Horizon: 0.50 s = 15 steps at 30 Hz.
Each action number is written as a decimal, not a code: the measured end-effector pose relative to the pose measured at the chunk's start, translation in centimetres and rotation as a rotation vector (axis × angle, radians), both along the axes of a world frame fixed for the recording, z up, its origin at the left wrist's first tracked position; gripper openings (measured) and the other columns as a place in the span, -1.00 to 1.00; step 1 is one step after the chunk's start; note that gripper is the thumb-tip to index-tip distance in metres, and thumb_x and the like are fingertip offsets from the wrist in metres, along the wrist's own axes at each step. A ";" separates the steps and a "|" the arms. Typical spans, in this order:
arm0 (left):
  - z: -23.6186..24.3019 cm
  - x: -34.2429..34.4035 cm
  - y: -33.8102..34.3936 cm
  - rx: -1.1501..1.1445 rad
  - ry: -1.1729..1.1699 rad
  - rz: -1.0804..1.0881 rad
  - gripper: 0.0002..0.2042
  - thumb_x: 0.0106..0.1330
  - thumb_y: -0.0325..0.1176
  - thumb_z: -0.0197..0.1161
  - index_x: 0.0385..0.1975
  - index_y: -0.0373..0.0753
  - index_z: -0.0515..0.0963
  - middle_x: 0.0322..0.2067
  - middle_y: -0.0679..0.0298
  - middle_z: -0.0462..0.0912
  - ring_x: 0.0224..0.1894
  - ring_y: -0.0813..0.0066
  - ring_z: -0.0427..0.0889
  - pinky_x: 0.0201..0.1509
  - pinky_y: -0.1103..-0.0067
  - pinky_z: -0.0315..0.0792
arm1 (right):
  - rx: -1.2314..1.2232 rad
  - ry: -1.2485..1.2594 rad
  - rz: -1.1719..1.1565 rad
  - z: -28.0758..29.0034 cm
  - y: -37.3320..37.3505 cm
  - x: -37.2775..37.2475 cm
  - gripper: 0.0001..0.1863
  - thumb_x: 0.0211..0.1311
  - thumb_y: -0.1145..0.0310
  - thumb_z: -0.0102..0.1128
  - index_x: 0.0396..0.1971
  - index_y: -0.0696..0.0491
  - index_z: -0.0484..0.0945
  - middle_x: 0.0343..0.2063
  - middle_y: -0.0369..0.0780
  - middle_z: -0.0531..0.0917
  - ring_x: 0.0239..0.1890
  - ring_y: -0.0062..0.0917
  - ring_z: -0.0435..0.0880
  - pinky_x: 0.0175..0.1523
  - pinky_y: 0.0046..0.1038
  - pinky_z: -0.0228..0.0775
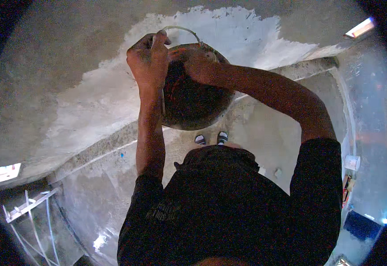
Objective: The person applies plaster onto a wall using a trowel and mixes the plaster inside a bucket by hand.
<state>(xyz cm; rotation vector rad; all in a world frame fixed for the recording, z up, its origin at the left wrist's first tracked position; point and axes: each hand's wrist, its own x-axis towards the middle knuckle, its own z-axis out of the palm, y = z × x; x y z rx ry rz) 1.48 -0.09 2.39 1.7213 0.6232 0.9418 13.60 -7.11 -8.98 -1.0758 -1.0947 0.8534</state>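
Note:
A dark, round bucket (198,108) is held up in front of the wall, above my feet. Its thin, pale, curved handle (182,28) arcs over the far side. My left hand (148,60) is closed at the left end of that handle, thumb and fingers pinched together, with the wrist beside the bucket's left edge. From the right, my right hand (201,66) reaches across the far part of the bucket. Deep shadow hides its fingers, so whether they hold anything does not show. What the bucket contains is too dark to make out.
A wet-looking whitish coating (229,26) covers part of the grey wall ahead. My sandalled feet (211,139) stand on the grey floor. White poles (31,210) lean at the lower left. A white tub (352,162) and a dark blue object (362,225) are at the right.

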 end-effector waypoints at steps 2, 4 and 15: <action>0.0 0.1 -0.6 0.063 -0.002 0.014 -0.76 0.06 -0.31 0.09 -0.67 -0.36 0.48 -0.79 0.34 0.37 -0.68 0.65 0.30 -0.58 0.65 0.21 | -0.708 -1.708 0.218 -0.8 -0.3 1.5 -0.87 -0.21 0.46 0.02 -0.57 0.12 0.50 -0.45 -0.12 0.57 -0.40 -0.32 0.57 -0.29 -0.33 0.43; -0.2 0.2 -1.0 0.123 -0.008 0.020 -0.77 0.06 -0.31 0.09 -0.67 -0.36 0.49 -0.78 0.36 0.38 -0.68 0.65 0.30 -0.59 0.66 0.21 | -0.602 -1.860 0.157 -2.2 -1.7 0.2 -0.89 -0.19 0.39 0.03 -0.66 0.10 0.50 -0.50 -0.13 0.57 -0.46 -0.31 0.58 -0.38 -0.31 0.42; 4.2 -1.8 -3.4 -0.142 -0.028 -0.133 -0.80 0.08 -0.34 0.11 -0.72 -0.27 0.44 -0.78 0.44 0.32 -0.71 0.77 0.23 -0.66 0.76 0.07 | -0.305 -1.540 0.140 2.2 -3.5 -0.3 -0.67 -0.27 0.26 0.22 -0.42 0.08 0.46 -0.47 -0.11 0.52 -0.33 -0.24 0.54 -0.25 -0.28 0.44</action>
